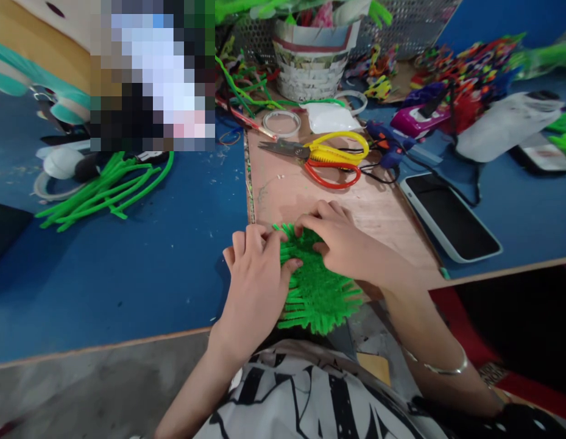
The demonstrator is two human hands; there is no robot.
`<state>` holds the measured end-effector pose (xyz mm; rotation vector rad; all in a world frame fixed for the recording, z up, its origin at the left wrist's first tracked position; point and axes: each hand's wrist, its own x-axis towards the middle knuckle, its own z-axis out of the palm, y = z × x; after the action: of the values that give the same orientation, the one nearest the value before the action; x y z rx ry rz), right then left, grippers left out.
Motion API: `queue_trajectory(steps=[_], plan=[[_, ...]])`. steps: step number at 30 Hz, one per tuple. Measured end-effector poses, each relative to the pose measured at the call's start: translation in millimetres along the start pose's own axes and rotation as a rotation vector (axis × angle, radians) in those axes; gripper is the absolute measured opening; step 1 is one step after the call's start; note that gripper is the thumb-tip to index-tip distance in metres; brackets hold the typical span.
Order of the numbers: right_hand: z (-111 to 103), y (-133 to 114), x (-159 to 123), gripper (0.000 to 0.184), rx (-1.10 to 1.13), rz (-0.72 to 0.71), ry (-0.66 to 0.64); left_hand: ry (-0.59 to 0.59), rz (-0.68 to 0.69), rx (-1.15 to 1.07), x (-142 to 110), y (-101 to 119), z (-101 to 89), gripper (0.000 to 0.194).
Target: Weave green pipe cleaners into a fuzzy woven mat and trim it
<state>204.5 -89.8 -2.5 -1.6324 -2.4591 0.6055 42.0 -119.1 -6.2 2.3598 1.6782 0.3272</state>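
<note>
A bright green fuzzy piece made of pipe cleaners [319, 286], with short ends sticking out around its rim, lies at the front edge of the wooden board. My left hand [259, 274] grips its left edge between thumb and curled fingers. On the upper right part of it, my right hand [337, 238] has its fingers bent and pinched at the fuzzy ends. The exact strand under the right fingertips is hidden. Beyond the hands lie scissors [319, 155] with one yellow and one red handle, blades pointing left.
Loose green pipe cleaners [109, 195] lie on the blue table [173, 274] at left, by a tape roll. A phone [451, 216], a glue gun [392, 143] and a white bottle [506, 128] are at right. A woven basket [310, 61] stands at the back.
</note>
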Motion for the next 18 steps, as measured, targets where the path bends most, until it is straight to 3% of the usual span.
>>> queue_trajectory(steps=[7,12,18], plan=[[2,-2,-6,0.035,0.043,0.013,0.037,0.001,0.016,-0.020,0,0,0.1,0.013],[-1,-3,-12,0.030,0.039,0.090,0.072,0.017,0.019,0.000,-1,0,0.6,0.020],[-1,-1,-9,0.031,-0.018,0.047,0.047,-0.025,0.025,-0.014,0,1,-0.2,0.023]])
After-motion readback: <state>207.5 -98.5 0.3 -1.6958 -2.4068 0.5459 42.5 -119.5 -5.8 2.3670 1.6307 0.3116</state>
